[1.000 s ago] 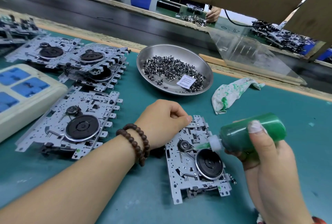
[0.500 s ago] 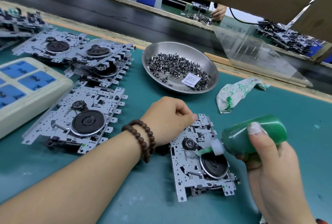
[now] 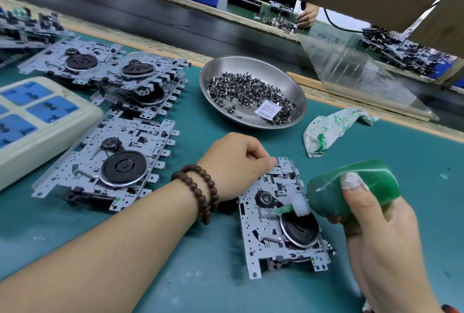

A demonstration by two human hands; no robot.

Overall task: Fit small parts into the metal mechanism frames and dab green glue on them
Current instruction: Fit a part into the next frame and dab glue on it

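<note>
Fingers of the right hand [image 3: 376, 232] curl round a soft green glue bottle [image 3: 351, 187], tipped almost flat so its white nozzle [image 3: 298, 208] and green tip point left onto the near metal frame [image 3: 281, 217]. That tilt looks meant to feed glue to the tip and land a small dab beside the little pulley, just above the large black wheel. The left hand [image 3: 236, 164] rests on the frame's far left corner, fingers curled under and thumb tip on the edge, probably to stop the thin stamped plate from sliding on the smooth teal table [image 3: 175, 275]; whether it pinches a small part I cannot tell. A double string of brown wooden beads [image 3: 198, 192] circles that wrist.

Left of it lies another frame [image 3: 113, 162], perforated grey sheet metal with toothed tabs along one side, and farther left a cream block with blue pads [image 3: 37, 122]. Beyond, more frames [image 3: 120, 74] overlap in a loose stack, perhaps waiting their turn. A shiny shallow steel dish [image 3: 253, 92] sits within easy reach, holding a heap of tiny dark metal parts and a white paper sachet. To its right a crumpled white rag [image 3: 331, 129] smeared green lies near, likely for wiping the nozzle.
</note>
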